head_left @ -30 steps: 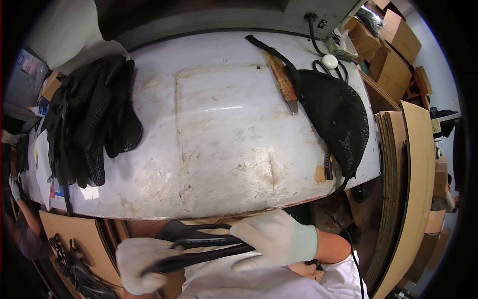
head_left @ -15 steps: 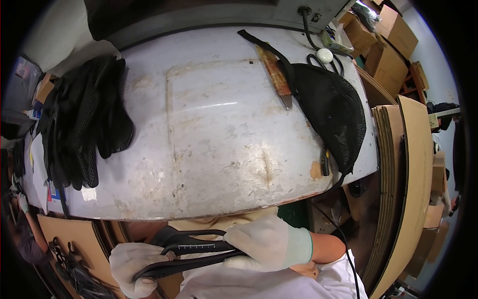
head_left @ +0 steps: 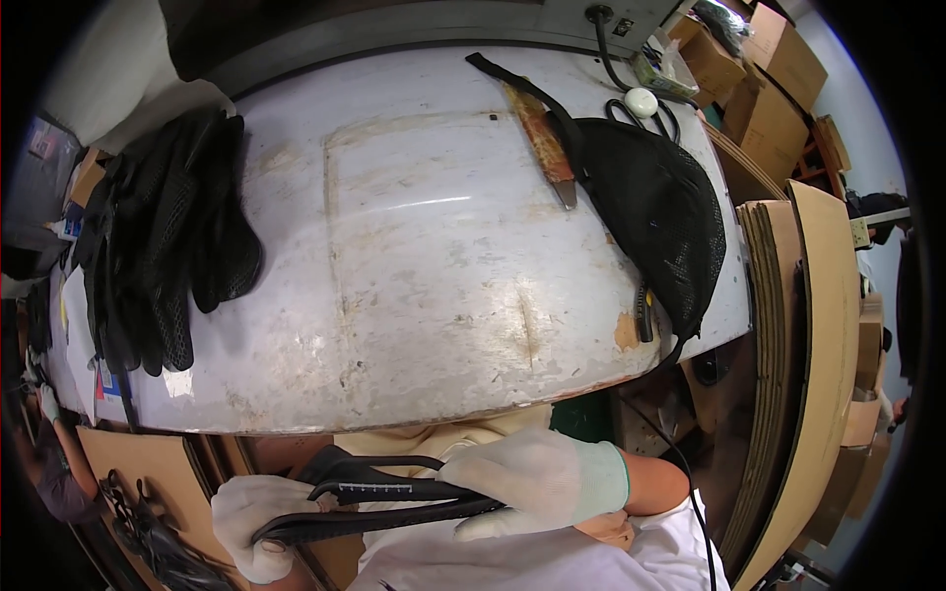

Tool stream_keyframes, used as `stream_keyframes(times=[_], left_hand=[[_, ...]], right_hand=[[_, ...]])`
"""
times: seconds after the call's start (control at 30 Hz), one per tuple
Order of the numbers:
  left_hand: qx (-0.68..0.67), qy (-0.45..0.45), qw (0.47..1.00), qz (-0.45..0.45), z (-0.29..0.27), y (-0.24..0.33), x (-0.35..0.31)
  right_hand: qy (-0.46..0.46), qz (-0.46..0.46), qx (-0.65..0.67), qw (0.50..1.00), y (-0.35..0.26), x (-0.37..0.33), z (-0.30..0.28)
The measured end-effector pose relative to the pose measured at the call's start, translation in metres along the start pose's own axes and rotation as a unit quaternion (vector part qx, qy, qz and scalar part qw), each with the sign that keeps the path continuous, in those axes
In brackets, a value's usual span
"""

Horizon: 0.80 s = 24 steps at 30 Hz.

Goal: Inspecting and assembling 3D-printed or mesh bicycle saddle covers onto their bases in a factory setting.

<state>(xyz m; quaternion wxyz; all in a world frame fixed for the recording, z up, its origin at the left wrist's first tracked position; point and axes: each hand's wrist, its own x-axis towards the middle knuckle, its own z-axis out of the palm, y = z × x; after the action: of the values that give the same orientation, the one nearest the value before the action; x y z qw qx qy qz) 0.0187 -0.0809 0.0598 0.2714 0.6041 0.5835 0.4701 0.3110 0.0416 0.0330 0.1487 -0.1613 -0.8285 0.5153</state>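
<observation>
Below the table's front edge, both my gloved hands hold a black, curved, padded-looking piece [head_left: 394, 517] with long openings and a row of white marks along one strip. Its exact kind I cannot make out. My left hand [head_left: 251, 522], in a white glove, is closed round its left end, thumb on top. Over its right end my right hand [head_left: 537, 483] is closed, the glove's cuff pale green. The fingers beneath the piece are partly hidden. My lap in white cloth [head_left: 493, 566] lies under it.
A stack of black mesh pieces [head_left: 163, 236] lies on the worn white table [head_left: 424, 256] at left. At right are a black mesh pouch with a strap [head_left: 650, 207] and a taped blade [head_left: 547, 143]. Cardboard sheets [head_left: 818, 374] stand at right; another person's arm [head_left: 74, 458] shows far left.
My hands and the black piece have shifted slightly; the left hand moved a little left and up. Both hands keep their hold. The view has tilted slightly.
</observation>
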Motion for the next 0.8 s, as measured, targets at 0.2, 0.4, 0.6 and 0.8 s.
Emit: stream_keyframes(times=[0.2,0.4,0.6,0.8], left_hand=[[0.045,0.04,0.998,0.036,0.003,0.003,-0.003],[-0.023,-0.007,0.999,0.033,-0.001,-0.008,-0.003],[-0.019,-0.077,0.992,0.099,-0.003,-0.006,0.005],[0.055,-0.084,0.99,0.101,0.018,0.012,0.021]], right_hand=[[-0.002,-0.032,-0.001,0.999,0.007,-0.001,0.002],[-0.003,0.022,0.021,1.0,0.003,-0.007,0.007],[0.0,0.033,-0.071,0.997,-0.009,0.004,0.004],[0.048,0.116,-0.235,0.964,-0.021,0.016,0.005]])
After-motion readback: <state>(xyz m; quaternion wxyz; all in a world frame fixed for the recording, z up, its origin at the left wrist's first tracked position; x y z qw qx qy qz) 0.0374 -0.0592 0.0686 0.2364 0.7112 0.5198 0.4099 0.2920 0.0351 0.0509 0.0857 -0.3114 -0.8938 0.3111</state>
